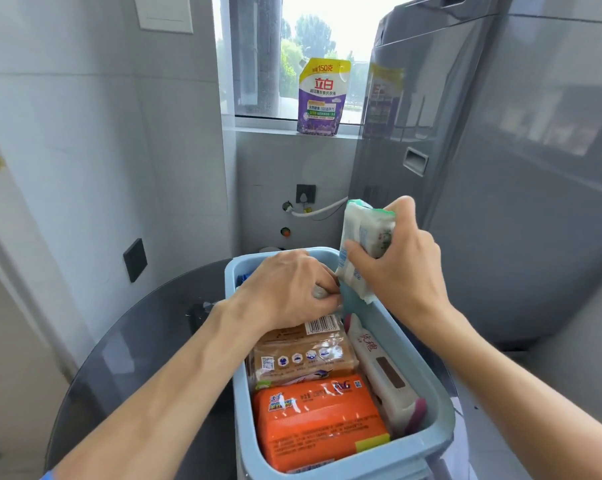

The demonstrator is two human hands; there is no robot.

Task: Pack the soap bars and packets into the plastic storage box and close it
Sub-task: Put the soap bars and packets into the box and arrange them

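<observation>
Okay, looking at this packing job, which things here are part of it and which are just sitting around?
Part of the job:
- blue storage box
- orange soap packet
- brown soap packet
- white packet along the box's right wall
- white soap pack, gripped by the right hand
- left hand, fingers curled inside the box

Just lying about:
- purple detergent pouch on the windowsill
- washing machine
- white hose

In the storage box [427, 386], two soap packs [313, 414] lie left of a wipes packet [382, 372].

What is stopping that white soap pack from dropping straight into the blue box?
The left hand is in the box's far end, directly beside and below the white soap pack that the right hand holds over the rim. Other packs fill the near end.
</observation>
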